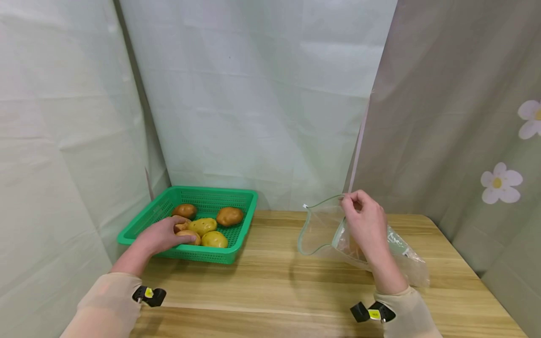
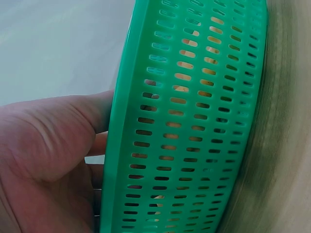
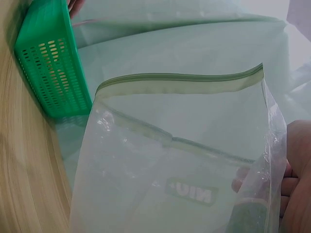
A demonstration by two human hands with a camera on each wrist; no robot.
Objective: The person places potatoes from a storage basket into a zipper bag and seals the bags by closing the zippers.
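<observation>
A green perforated basket [image 1: 211,190] sits at the table's back left with several potatoes in it, among them a brown potato [image 1: 229,216] and a yellow potato [image 1: 214,239]. My left hand [image 1: 182,234] reaches over the basket's near-left rim, its fingers stretched out onto the nearest potatoes. The left wrist view shows only the basket wall [image 2: 194,121] and my palm [image 2: 43,155]. My right hand [image 1: 348,201] pinches the top rim of a clear zip bag [image 1: 321,230] and holds its mouth open toward the basket. In the right wrist view the bag [image 3: 160,170] fills the frame.
The wooden table [image 1: 270,286] has bare surface between basket and bag. Pale cloth walls close in behind and on the left. A flowered curtain [image 1: 498,183] hangs along the right edge. The basket [image 3: 53,73] shows in the right wrist view.
</observation>
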